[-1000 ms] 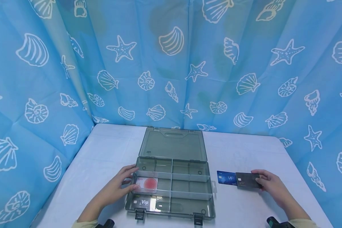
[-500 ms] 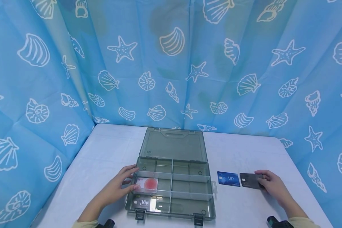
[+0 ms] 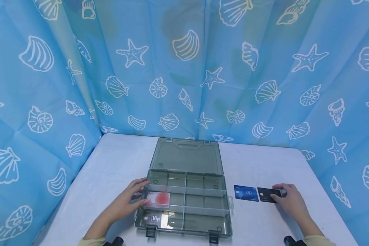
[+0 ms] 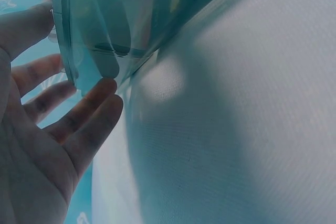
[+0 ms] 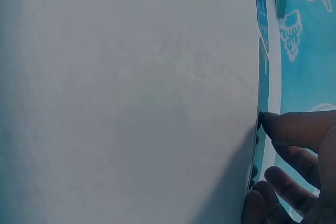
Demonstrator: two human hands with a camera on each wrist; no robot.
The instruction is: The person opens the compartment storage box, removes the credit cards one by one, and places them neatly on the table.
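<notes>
A translucent grey-green compartment box (image 3: 184, 235) lies open on the table, its lid (image 3: 187, 157) folded back. My left hand (image 3: 126, 198) rests against the box's left wall, fingertips and thumb touching the rim; the left wrist view shows the fingers (image 4: 94, 114) fairly straight beside the wall. A white card with a red circle (image 3: 158, 199) is in the middle left compartment, and a dark Vip card (image 3: 152, 219) in the front left one. To the right, my right hand (image 3: 292, 200) pinches a black VIP card (image 3: 265, 194) lying on the table, thumb on it. A blue VIP card (image 3: 246, 193) lies beside it.
A white cloth covers the table (image 3: 117, 153). Blue curtains (image 3: 184, 68) with shell and starfish prints stand behind and at the sides. Two black latches hang at the box's front edge, and a clear tab (image 3: 231, 202) sticks out at its right side.
My right hand has drawn the black card rightward off the blue card, then slightly back left, with the thumb farther over it. The cards now lie side by side. The left hand stays put.
</notes>
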